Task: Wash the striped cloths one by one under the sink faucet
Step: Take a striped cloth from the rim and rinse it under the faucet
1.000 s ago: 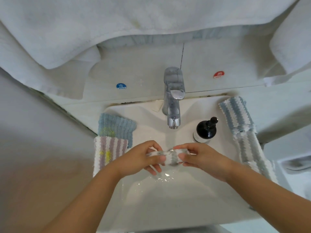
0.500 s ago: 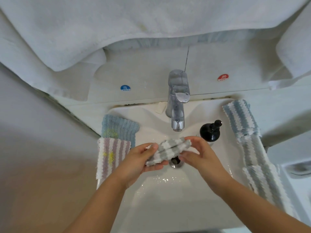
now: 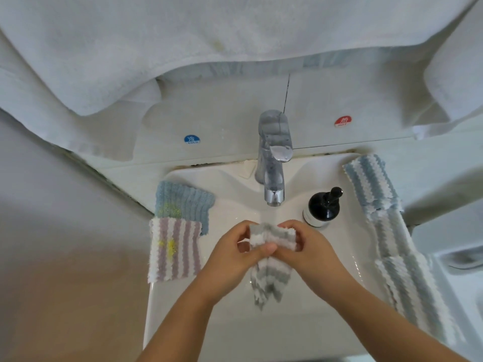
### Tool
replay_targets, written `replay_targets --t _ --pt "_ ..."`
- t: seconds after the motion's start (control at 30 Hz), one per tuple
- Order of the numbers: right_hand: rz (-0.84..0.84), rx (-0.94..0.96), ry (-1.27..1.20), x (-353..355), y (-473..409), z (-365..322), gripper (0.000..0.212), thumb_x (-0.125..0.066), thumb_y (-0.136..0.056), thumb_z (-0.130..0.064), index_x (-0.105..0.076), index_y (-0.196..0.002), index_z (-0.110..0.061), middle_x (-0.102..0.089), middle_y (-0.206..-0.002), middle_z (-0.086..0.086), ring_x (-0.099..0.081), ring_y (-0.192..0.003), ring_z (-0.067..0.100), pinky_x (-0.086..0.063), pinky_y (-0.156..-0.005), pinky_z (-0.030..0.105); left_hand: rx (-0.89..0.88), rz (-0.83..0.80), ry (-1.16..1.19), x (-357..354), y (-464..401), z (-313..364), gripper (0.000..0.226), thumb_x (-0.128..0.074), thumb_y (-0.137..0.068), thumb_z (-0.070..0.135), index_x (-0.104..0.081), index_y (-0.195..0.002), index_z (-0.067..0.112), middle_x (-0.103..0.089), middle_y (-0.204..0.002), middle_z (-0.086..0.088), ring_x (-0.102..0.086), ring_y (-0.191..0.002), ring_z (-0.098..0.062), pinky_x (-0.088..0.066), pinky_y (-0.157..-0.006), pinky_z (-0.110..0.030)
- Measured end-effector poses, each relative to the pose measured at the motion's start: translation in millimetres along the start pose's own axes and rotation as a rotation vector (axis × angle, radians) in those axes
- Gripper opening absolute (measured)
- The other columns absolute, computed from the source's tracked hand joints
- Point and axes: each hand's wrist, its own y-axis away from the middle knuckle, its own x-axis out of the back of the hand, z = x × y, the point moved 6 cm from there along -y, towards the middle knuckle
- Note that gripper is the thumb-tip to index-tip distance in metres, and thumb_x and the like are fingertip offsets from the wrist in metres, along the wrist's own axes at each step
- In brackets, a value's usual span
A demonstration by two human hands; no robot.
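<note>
Scrubbing step, by the look of it: grey striped cloth [image 3: 271, 254] pinched between left hand [image 3: 235, 254] and right hand [image 3: 311, 249], bunched just under the faucet [image 3: 273, 163], tail hanging into the sink [image 3: 300, 333]. Next, probably wringing, then reaching for the purple striped cloth [image 3: 173, 250] at nine o'clock.

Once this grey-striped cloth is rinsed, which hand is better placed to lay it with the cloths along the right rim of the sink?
Right, probably. The right hand already grips the grey-striped cloth on the side nearer the blue-striped cloths draped on that rim; the left hand would have to cross over the basin.
</note>
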Motion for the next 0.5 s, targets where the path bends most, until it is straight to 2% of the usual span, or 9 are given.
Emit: replay_targets --t 0.07,0.13,0.23,0.3,0.4,0.43,0.5 --pt "-0.001 -0.018 -0.063 8 2 -1 0.010 -0.073 -0.084 -0.013 -0.068 -0.092 -0.010 -0.072 -0.076 -0.003 -0.066 -0.068 0.006 -0.049 -0.061 0.015 0.039 0.086 0.155 4 0 0 0.021 -0.068 -0.089 0.023 -0.058 -0.101 0.010 -0.071 -0.093 -0.005 -0.070 -0.082 -0.019 -0.057 -0.071 -0.033" --pt "0.001 -0.061 -0.169 15 7 0 0.009 -0.066 -0.088 -0.013 -0.070 -0.097 -0.012 -0.076 -0.084 0.002 -0.071 -0.074 0.012 -0.054 -0.063 0.020 0.097 0.141 0.288 6 1 -2 0.012 -0.061 -0.093 0.015 -0.051 -0.098 0.012 -0.070 -0.083 -0.003 -0.067 -0.072 -0.015 -0.055 -0.061 -0.028" --pt "0.056 -0.052 -0.202 18 19 0 0.012 -0.060 -0.093 -0.016 -0.071 -0.096 -0.013 -0.075 -0.080 0.002 -0.071 -0.071 0.011 -0.053 -0.061 0.017 0.161 0.191 0.316 -3 0 -2 0.005 -0.055 -0.098 0.014 -0.050 -0.099 0.012 -0.071 -0.078 0.000 -0.068 -0.068 -0.011 -0.053 -0.057 -0.024" --pt "0.137 -0.028 -0.247 19 25 1 0.018 -0.056 -0.095 -0.018 -0.071 -0.093 -0.010 -0.074 -0.074 -0.001 -0.068 -0.065 0.006 -0.048 -0.057 0.014 0.137 0.302 0.211 -10 1 2 0.003 -0.051 -0.100 0.018 -0.052 -0.098 0.017 -0.070 -0.086 -0.001 -0.069 -0.074 -0.012 -0.053 -0.061 -0.023" --pt "0.341 0.034 -0.213 27 34 3 0.025 -0.050 -0.099 -0.025 -0.067 -0.087 -0.012 -0.069 -0.067 -0.005 -0.062 -0.058 0.002 -0.045 -0.051 0.013 -0.076 0.454 -0.198 -25 7 16 0.011 -0.036 -0.101 0.040 -0.041 -0.098 0.030 -0.064 -0.083 0.005 -0.066 -0.075 -0.016 -0.054 -0.064 -0.032" --pt "0.412 0.082 -0.139 31 37 1 0.026 -0.047 -0.099 -0.028 -0.064 -0.086 -0.015 -0.066 -0.067 -0.007 -0.058 -0.056 0.001 -0.043 -0.049 0.013 -0.153 0.452 -0.342 -34 10 23 0.020 -0.027 -0.097 0.050 -0.036 -0.102 0.033 -0.064 -0.080 0.005 -0.066 -0.073 -0.018 -0.054 -0.065 -0.038" --pt "0.539 0.176 0.023 41 43 -3 0.026 -0.039 -0.099 -0.035 -0.055 -0.085 -0.022 -0.061 -0.072 -0.010 -0.054 -0.055 0.001 -0.039 -0.047 0.014 -0.247 0.413 -0.512 -50 12 31 0.043 -0.014 -0.089 0.059 -0.035 -0.116 0.033 -0.066 -0.080 0.003 -0.066 -0.075 -0.025 -0.053 -0.066 -0.040"
